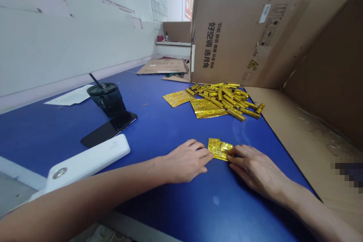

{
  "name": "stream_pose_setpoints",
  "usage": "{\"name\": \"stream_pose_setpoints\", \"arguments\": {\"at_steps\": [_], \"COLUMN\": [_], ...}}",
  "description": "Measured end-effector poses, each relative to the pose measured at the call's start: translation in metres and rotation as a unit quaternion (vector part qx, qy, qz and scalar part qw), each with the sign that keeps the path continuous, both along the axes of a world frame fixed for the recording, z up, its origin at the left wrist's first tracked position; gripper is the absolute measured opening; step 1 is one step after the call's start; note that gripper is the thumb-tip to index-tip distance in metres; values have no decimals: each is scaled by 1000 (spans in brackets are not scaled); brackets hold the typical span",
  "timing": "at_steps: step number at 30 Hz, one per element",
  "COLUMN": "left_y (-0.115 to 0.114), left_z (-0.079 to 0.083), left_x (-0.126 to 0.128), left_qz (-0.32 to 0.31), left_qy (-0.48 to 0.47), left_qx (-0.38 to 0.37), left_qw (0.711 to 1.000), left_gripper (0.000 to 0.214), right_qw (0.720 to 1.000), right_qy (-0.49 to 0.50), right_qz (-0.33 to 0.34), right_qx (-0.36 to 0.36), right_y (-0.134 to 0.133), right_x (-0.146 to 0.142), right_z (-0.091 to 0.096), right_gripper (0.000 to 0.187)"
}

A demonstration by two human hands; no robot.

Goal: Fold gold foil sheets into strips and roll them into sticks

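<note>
Spread out beneath everything, here's the blue tabletop point(167, 132)! Looming over its far right side is a big cardboard box point(235, 38), printed with dark lettering, and beyond, toward the back, lie flattened cardboard sheets point(161, 66). Down at the left sits a long white device point(90, 159), partly behind the left forearm. Far side, near the box: a jumbled heap of golden rolls point(227, 100). Now the right hand point(252, 166), fingers bent together; whether it's truly pinching, I can't tell. Opposite, the left hand point(187, 160) lies palm down, fingers extended, thumb apart, not clasping. A dark phone point(110, 128) rests just beyond the white device, a dark cup point(109, 100) with a straw behind that. Two flat golden sheets point(208, 109) lie beside the heap. And smallest, the golden foil piece point(217, 148), flat on the tabletop between both hands, fingertips at its left and right edges!
</note>
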State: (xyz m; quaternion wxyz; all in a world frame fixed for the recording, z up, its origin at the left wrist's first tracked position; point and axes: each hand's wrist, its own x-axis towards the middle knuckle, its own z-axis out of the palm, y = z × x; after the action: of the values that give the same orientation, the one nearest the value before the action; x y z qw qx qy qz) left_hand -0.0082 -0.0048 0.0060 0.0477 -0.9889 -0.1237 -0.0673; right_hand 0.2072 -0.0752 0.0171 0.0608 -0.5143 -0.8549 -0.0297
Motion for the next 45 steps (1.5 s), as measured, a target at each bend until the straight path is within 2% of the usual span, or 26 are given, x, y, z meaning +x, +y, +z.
{"name": "stream_pose_setpoints", "arguments": {"at_steps": [7, 12, 17, 20, 22, 27, 33, 37, 41, 45], "left_y": [3, 5, 3, 1, 0, 0, 0, 0, -1, -2], "left_z": [5, 6, 2, 4, 4, 0, -1, 0, 1, 2], "left_x": [5, 16, 29, 32, 33, 35, 37, 38, 38, 38], "left_qz": [11, 10, 17, 21, 19, 18, 23, 30, 39, 43], "left_qy": [-22, -37, -27, -33, -28, -23, -25, -29, -23, -17], "left_qx": [0, -10, -44, -36, -23, -15, -14, -11, -6, -5], "left_qw": [1000, 999, 999, 999, 999, 999, 999, 999, 999, 999], "left_gripper": [24, 16, 20, 40, 45, 41, 43, 44, 43, 43], "right_qw": [999, 998, 999, 999, 999, 1000, 1000, 999, 998, 998], "right_qy": [-29, -53, -35, -24, -15, 18, 12, 23, -7, -29], "right_qz": [-6, -32, -35, -29, -27, -21, -24, -32, -37, -34], "right_qx": [15, 31, 9, 14, 15, 15, -10, 15, 51, 49], "right_y": [-1, -2, -4, -5, -5, -5, -5, -3, -3, -5], "right_x": [-5, -10, -11, -11, -11, -11, -11, -9, -9, -12], "right_z": [-1, -6, -7, -6, -6, -6, -6, -10, -12, -8], "right_gripper": [16, 20, 21, 21, 22, 21, 22, 21, 19, 21]}}
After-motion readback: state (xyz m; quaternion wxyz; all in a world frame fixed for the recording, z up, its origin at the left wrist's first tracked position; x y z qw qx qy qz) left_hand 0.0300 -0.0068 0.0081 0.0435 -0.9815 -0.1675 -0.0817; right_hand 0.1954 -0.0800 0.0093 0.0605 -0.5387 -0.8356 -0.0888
